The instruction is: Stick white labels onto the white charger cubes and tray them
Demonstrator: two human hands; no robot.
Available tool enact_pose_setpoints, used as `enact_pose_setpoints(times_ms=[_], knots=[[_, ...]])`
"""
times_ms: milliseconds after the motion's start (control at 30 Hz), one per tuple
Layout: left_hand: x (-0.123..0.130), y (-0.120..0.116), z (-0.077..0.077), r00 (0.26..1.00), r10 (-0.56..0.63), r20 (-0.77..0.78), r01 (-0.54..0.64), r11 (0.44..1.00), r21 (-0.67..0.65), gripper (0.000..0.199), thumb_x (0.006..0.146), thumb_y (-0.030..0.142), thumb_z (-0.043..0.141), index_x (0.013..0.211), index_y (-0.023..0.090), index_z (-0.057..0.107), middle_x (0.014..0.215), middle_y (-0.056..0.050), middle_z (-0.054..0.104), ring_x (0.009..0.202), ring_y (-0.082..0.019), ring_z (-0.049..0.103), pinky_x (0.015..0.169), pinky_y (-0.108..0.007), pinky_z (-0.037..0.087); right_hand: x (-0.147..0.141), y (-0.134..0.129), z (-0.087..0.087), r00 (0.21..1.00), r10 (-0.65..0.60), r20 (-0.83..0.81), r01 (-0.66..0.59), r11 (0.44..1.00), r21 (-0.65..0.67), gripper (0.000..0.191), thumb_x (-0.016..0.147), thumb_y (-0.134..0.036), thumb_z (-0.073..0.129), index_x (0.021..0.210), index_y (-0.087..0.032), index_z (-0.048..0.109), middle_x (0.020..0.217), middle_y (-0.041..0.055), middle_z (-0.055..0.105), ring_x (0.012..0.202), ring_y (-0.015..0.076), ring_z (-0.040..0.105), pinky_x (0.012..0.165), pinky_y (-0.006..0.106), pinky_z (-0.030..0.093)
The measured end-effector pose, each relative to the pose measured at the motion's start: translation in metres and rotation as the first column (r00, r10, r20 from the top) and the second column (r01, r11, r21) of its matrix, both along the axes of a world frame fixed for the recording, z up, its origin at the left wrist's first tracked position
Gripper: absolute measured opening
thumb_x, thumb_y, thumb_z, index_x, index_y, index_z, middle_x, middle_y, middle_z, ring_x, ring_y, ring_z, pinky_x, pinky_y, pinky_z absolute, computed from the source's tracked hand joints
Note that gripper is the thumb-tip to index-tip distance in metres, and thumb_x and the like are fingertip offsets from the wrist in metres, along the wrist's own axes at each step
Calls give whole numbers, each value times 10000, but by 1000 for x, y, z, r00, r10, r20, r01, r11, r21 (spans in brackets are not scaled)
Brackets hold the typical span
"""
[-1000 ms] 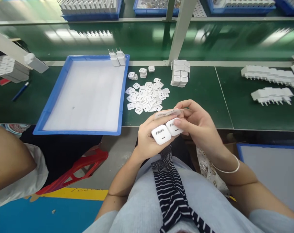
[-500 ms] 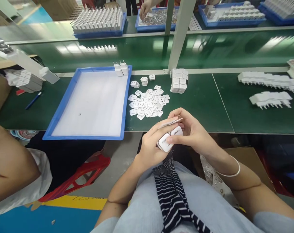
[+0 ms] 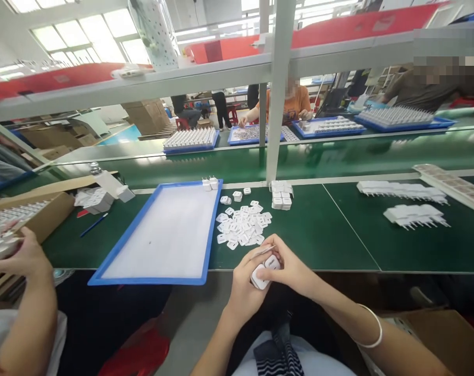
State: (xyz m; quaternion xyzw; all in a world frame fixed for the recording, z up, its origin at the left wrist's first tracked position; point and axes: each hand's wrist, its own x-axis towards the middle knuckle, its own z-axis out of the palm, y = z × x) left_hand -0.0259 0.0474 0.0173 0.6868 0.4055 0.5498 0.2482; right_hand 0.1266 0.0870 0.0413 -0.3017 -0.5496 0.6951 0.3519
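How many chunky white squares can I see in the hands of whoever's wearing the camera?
2: one white square in the left hand, partly under the right hand's thumb; the other white square just beyond it, slightly right. More may be hidden.

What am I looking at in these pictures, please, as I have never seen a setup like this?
There is no machine here, only a person's two bare hands. Every picture comes from one camera worn on that person's head, looking forward and down.

The left hand holds two white blocks, and the thumb of the right hand rests on one of them.

On the green bench lie a pile of flat white tiles, a stack of white blocks and, further right, two rows of plugs. Left of the pile is a blue-rimmed tray; beyond that lies a pen. The hand at the far left is a co-worker's.
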Motion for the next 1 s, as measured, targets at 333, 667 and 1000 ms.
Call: enact_pose_setpoints(times_ms=[333, 667, 1000], knots=[[-4, -9, 1, 951, 197, 236, -130, 954, -272, 404, 705, 212, 868, 1099, 237, 782, 1157, -103, 767, 1104, -259, 727, 998, -402, 588, -10, -3, -14, 963, -170, -208, 105, 951, -291, 456, 762, -430, 836, 1086, -236, 581, 915, -9, 600, 878, 168, 578, 771, 295, 462], [-29, -18, 0, 983, 153, 97, -141, 982, -124, 458, 738, 254, 846, 1185, 245, 747, 1203, -102, 764, 1212, -301, 686, 1268, -598, 249, -27, -2, -42, 829, 159, -536, -536, 499, -681, 515, 778, -468, 829, 1162, -176, 650, 1107, 75, 728, 987, 228, 667, 941, 434, 494], [-62, -16, 1, 990, 86, 110, -66, 983, -172, 881, 620, 390, 941, 1420, 290, 588, 1484, -129, 584, 1447, -350, 478, 1248, -547, 322, -41, 7, -21, 881, 112, -459, -426, 611, -668, 418, 688, -337, 832, 1052, -199, 682, 1025, 43, 730, 889, 199, 648, 834, 340, 505]])
